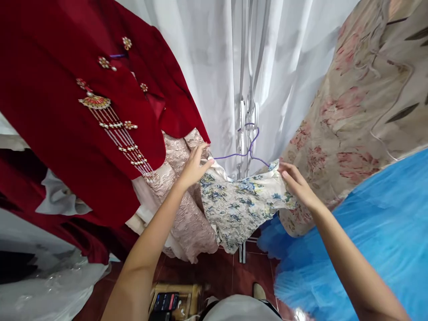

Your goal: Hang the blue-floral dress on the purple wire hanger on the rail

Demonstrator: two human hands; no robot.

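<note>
Purple hanger (249, 153) spans the blue-floral garment (234, 205), presumably carrying its shoulders; your right hand (298, 183) pinches one, left hand (194, 169) curls at the other, grip unclear.

Crinkled, matt cloth of the blue-floral garment (237, 205) — smooth purple hanger (250, 152) — velvety red jacket (63, 89).
</note>
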